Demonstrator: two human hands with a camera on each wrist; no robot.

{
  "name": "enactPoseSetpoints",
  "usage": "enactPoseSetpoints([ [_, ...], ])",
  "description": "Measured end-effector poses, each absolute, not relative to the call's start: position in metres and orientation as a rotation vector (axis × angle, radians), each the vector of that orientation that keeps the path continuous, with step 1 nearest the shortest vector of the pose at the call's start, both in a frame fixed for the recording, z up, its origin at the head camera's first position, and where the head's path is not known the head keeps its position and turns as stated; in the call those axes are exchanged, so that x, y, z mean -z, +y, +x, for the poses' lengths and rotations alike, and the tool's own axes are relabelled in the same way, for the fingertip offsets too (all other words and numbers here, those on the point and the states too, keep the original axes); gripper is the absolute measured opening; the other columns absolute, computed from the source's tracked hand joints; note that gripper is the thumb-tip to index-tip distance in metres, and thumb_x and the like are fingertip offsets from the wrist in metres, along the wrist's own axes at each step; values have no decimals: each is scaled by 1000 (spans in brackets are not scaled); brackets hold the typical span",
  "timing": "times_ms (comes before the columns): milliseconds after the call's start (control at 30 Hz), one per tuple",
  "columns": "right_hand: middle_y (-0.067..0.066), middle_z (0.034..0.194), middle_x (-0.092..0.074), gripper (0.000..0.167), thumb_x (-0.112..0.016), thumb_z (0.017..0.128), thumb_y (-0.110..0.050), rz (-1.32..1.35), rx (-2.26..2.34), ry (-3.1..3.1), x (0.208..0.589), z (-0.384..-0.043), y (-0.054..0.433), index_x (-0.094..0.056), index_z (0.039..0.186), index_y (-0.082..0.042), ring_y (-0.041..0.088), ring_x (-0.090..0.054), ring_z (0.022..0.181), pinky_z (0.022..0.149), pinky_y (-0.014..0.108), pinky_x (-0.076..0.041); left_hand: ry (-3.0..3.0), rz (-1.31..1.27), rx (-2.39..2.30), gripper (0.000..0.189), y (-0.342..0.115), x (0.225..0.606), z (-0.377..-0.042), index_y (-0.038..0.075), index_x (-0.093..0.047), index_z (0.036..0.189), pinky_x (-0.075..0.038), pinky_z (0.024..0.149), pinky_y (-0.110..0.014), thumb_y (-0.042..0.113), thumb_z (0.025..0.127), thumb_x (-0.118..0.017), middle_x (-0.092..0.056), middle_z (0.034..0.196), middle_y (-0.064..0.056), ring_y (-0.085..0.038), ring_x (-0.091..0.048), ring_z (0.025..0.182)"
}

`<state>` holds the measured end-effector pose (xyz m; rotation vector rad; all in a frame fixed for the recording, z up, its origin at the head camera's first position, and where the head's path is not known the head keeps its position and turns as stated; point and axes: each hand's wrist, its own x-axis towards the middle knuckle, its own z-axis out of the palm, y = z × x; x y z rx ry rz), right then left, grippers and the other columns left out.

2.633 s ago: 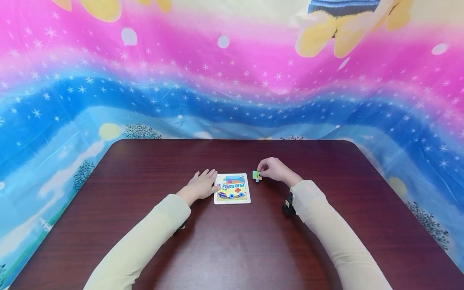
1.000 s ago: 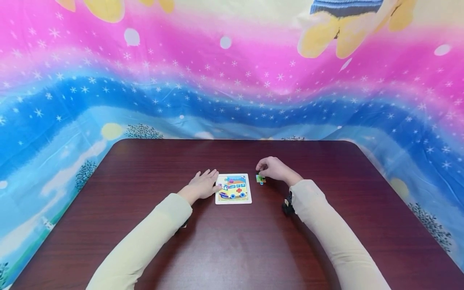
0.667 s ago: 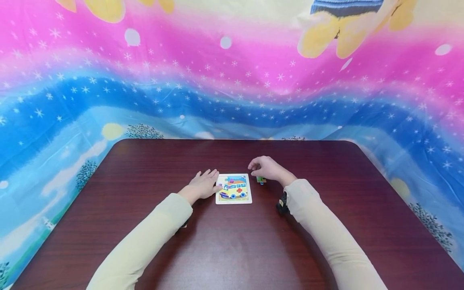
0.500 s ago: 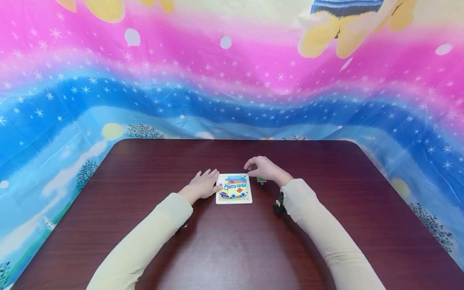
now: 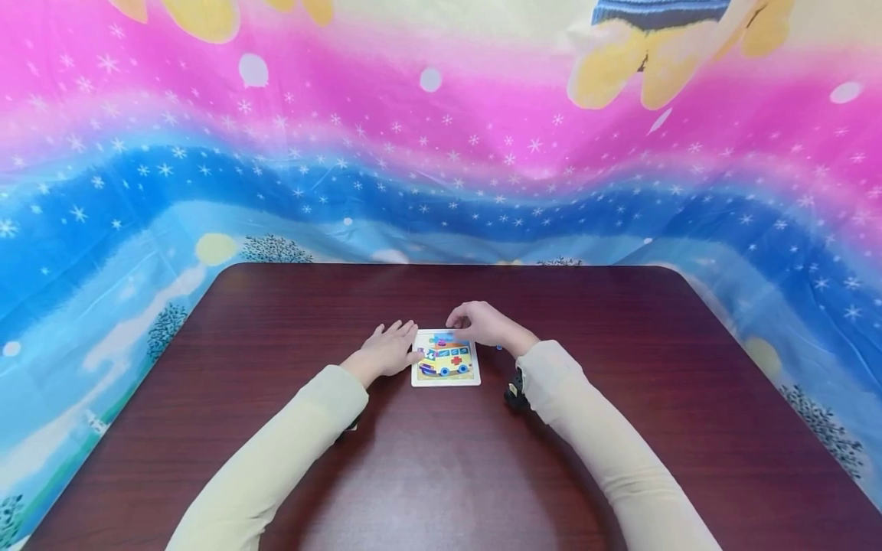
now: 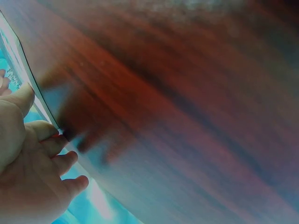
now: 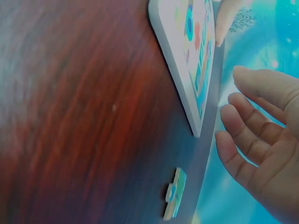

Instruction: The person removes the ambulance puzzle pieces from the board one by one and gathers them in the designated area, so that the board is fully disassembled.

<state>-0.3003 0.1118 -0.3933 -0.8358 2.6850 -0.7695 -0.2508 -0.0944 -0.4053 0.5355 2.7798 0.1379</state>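
Note:
A square jigsaw puzzle (image 5: 448, 383) with a white frame and a yellow ambulance picture lies flat on the table. My left hand (image 5: 384, 352) spreads over its left edge, fingers straight and thumb on the picture. Over its upper right corner hovers my right hand (image 5: 488, 324), and the right wrist view shows this hand's loosely bent fingers (image 7: 231, 119) with nothing between them. A loose green puzzle piece (image 7: 175, 193) lies on the table just right of the frame; in the head view my right hand hides nearly all of it.
The dark red-brown wooden table (image 5: 441, 474) has rounded far corners. Right behind it hangs a pink and blue patterned cloth (image 5: 441, 176). A small black device (image 5: 514, 390) sits under my right wrist.
My right hand set the green piece down right of the puzzle, let go of it and moved left over the puzzle's upper right corner. My left hand stayed at the left edge.

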Motion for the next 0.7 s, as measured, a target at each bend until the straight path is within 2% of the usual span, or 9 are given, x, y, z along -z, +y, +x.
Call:
enactPoseSetpoints([
  [300, 0, 96, -59, 22, -72, 81, -14, -877, 707, 2659, 397, -298, 99, -69, 102, -8, 15, -56, 90, 79, 28, -48, 2778, 531, -136, 66, -93, 405, -251, 4, -21, 146, -10, 109, -46, 42, 97, -42, -19, 150, -9, -26, -13, 137],
  [700, -1, 96, -56, 28, -71, 83, -19, -860, 562, 2684, 401, -296, 92, -69, 110, -16, 15, -52, 88, 77, 28, -46, 2770, 530, -129, 65, -93, 405, -252, 5, -21, 146, -10, 109, -47, 42, 97, -41, -19, 151, -9, -26, -12, 137],
])
